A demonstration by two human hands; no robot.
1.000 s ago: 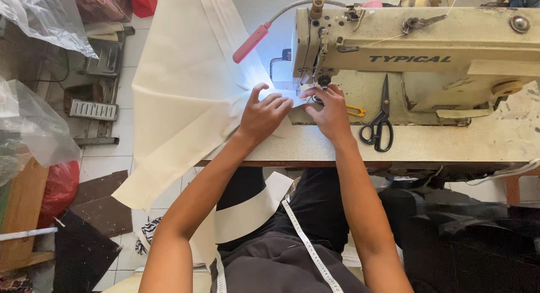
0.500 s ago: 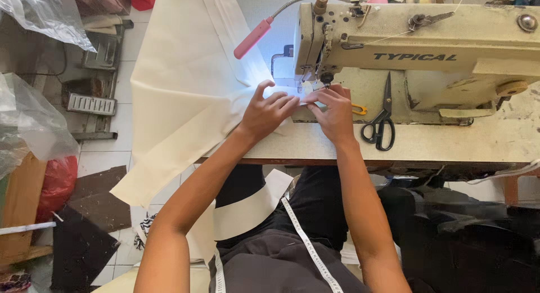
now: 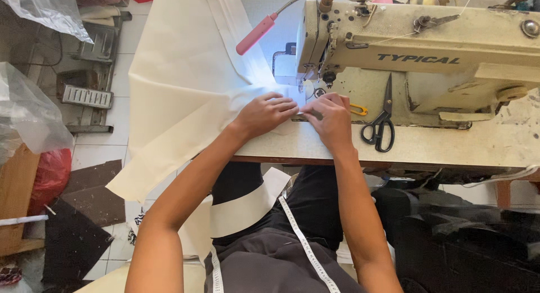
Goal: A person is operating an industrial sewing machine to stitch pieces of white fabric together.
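Observation:
My left hand (image 3: pixel 265 113) lies flat on a cream fabric (image 3: pixel 180 96), fingers spread, just left of the needle of a beige sewing machine (image 3: pixel 427 51). My right hand (image 3: pixel 331 118) presses the fabric's edge down in front of the presser foot, fingers bent over it. The fabric runs off the table's left edge and hangs toward the floor. A pink-handled lamp (image 3: pixel 256 34) on a flexible neck lights the needle area.
Black scissors (image 3: pixel 381 124) lie on the table (image 3: pixel 450 149) right of my right hand. A white strip (image 3: pixel 242 208) and a measuring tape (image 3: pixel 306 248) rest over my lap. Plastic bags (image 3: pixel 28 113), metal parts and dark scraps sit on the tiled floor at left.
Both hands have stayed at the needle, holding the fabric; the fabric edge has shifted slightly under them. The view has drifted a little.

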